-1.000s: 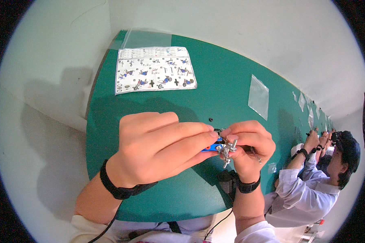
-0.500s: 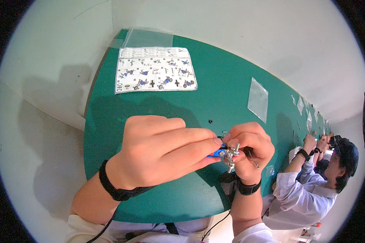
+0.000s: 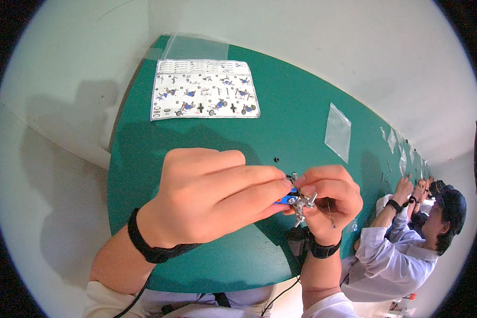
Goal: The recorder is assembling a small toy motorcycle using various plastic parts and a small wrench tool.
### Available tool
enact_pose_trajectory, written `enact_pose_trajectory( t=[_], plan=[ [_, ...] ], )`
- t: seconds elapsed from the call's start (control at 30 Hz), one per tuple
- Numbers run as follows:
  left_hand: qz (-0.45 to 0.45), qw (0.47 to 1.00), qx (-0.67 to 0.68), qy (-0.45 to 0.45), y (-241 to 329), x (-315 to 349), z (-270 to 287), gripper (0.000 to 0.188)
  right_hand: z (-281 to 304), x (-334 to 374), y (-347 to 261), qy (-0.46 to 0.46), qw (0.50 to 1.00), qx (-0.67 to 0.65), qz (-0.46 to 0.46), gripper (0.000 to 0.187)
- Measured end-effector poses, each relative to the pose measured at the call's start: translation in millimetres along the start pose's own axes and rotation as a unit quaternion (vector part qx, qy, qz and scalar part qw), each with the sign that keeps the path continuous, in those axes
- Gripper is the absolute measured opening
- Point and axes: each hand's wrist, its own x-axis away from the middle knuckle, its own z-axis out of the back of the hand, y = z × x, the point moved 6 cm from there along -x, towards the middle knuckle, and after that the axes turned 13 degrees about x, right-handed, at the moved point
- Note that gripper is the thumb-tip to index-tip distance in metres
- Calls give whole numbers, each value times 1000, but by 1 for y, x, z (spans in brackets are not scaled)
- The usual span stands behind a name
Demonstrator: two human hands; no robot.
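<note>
While a see-through bag [image 3: 199,47] and a printed sheet [image 3: 205,100] of picture diagrams lie at the far left of the green table [image 3: 222,267], the left hand [image 3: 212,196], with a black band [image 3: 143,238] round its wrist, reaches across nearer the person, its fingers close together and pinching a blue part [image 3: 286,200]; its thumb is hidden. Beyond the fingertips a small black piece [image 3: 276,159] rests on the table. The blue part is held up between both hands, with a cluster of silvery bolts [image 3: 303,204] at its right end. The right hand [image 3: 331,193], fingers curled in a narrow grip, holds that cluster, and a thin metal rod [image 3: 332,213] lies against its palm. Farther right are a flat plastic bag [image 3: 337,132] and a seated co-worker [image 3: 397,257] in a pale shirt.
</note>
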Motion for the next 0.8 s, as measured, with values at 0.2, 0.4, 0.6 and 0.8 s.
enact_pose_trajectory(
  t=[0.2, 0.4, 0.6, 0.8],
  plan=[
    [15, 999, 29, -10, -6, 1, -3, 30, 1, 0, 3, -22, 1000, 13, -7, 19],
    [146, 973, 178, 1, -33, 8, -14, 28, -8, -1, 26, -62, 994, -49, -72, 25],
    [311, 928, 200, 53, -53, 17, -10, 29, -20, 1, 41, -100, 981, 10, -168, 35],
    [356, 899, 246, 58, -62, 27, -17, 29, -21, 4, 31, -70, 981, -48, -172, 37]
  ],
)
